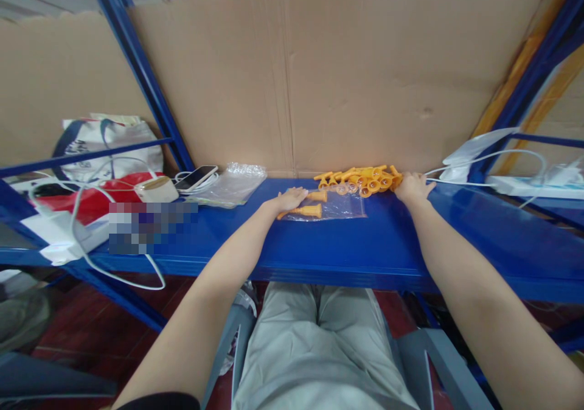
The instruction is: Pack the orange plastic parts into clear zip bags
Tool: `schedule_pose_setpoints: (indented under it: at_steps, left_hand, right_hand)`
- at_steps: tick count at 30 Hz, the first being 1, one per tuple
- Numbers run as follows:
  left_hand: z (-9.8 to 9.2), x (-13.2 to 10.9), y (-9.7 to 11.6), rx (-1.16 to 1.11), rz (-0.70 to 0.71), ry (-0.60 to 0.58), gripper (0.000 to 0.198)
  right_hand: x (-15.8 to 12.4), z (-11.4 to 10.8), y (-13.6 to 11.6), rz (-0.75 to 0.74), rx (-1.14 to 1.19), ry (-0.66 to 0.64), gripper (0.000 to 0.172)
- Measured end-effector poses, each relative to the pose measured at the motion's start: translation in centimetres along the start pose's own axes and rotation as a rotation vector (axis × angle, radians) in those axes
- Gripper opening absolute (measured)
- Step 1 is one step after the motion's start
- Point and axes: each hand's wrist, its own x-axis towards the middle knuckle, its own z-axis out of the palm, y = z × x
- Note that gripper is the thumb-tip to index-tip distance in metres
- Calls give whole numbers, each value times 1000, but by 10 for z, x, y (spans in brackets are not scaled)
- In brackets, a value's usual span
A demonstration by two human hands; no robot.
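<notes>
My left hand [292,199] lies with its fingers stretched out over the left end of a clear plastic bag [344,208]. Two yellow trumpet-shaped pieces [311,210] are at that end, beside and partly under the hand. Behind the bag is a pile of similar yellow trumpet-shaped pieces [374,182], wide round ends facing me. My right hand [414,188] rests against the pile's right end, fingers apart; some of its fingertips are hard to make out.
Flat clear bags [232,186] and a phone [197,179] lie to the left on the blue shelf [337,246]. Farther left are white cables, a red item [114,194] and a cloth bag [109,139]. A cardboard wall [356,75] closes the back; blue posts [141,75] flank it.
</notes>
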Motion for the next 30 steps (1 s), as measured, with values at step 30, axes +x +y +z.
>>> schedule_pose_setpoints:
  at_steps: [30]
  left_hand:
    - [1, 3, -2, 8, -10, 6, 69]
  right_hand:
    - [-13, -48, -37, -235, 238, 382, 41]
